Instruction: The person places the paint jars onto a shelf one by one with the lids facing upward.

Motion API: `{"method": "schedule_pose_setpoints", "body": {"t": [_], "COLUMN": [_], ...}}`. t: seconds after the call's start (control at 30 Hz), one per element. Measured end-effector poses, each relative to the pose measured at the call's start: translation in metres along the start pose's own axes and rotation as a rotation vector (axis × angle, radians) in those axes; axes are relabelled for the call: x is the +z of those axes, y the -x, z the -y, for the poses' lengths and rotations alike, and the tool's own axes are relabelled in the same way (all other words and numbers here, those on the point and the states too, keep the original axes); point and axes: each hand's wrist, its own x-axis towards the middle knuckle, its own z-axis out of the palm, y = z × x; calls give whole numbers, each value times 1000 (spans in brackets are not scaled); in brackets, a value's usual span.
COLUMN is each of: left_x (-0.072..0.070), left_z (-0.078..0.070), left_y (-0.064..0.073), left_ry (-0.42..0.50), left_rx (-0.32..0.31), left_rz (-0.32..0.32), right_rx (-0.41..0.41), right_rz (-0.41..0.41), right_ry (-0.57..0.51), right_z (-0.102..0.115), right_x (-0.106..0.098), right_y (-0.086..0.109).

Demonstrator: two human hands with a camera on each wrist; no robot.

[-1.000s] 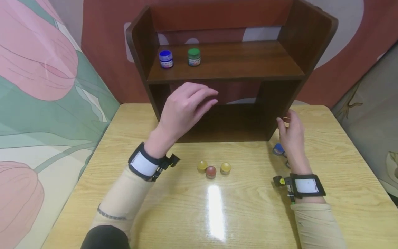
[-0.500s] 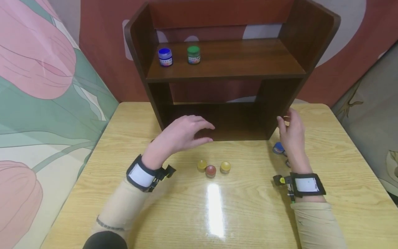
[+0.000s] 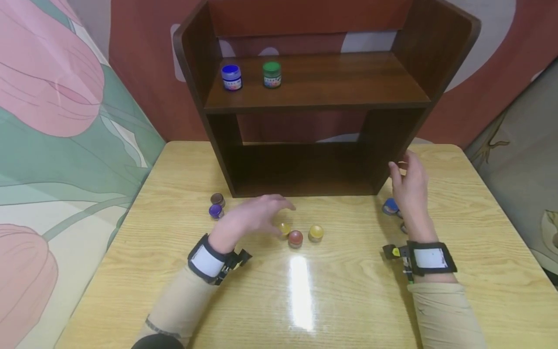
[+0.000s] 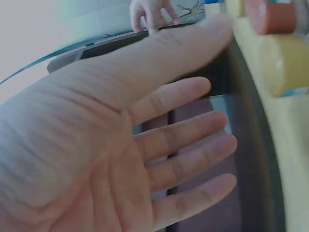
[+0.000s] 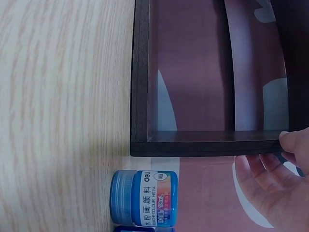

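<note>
My left hand reaches low over the table with fingers spread and relaxed, holding nothing. Its thumb overlaps the left yellow paint jar; a red jar and another yellow jar sit just beyond. The left wrist view shows the bare palm, with the red jar past the thumb tip. At the right, my right hand grips the side panel of a dark wooden shelf. In the right wrist view, the thumb lies at the panel's edge and the fingers on its outer side.
Blue and green jars stand on the upper board. A brown jar and a purple jar are left of the shelf. A light blue gouache jar stands lid-down beside the right panel, with a darker jar beside it.
My left hand has come down from in front of the shelf to the yellow jar, uncovering the brown and purple jars. The right hand keeps its hold on the shelf.
</note>
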Motion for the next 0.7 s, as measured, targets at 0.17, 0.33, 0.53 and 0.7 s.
{"method": "schedule_pose_setpoints", "body": {"t": [0.17, 0.33, 0.53, 0.7], "left_x": [16, 24, 29, 33], "left_z": [6, 8, 7, 9], "left_y": [-6, -10, -11, -13], "left_ry": [23, 7, -24, -66], "left_rx": [30, 64, 76, 106], "left_rz": [23, 12, -8, -22], "right_rx": [-1, 2, -18, -22], "right_rz": [0, 2, -11, -15], "right_ry": [5, 10, -2, -9], "right_z": [-1, -1, 0, 0], "right_x": [0, -1, -2, -1], "right_y": [0, 0, 1, 1]}}
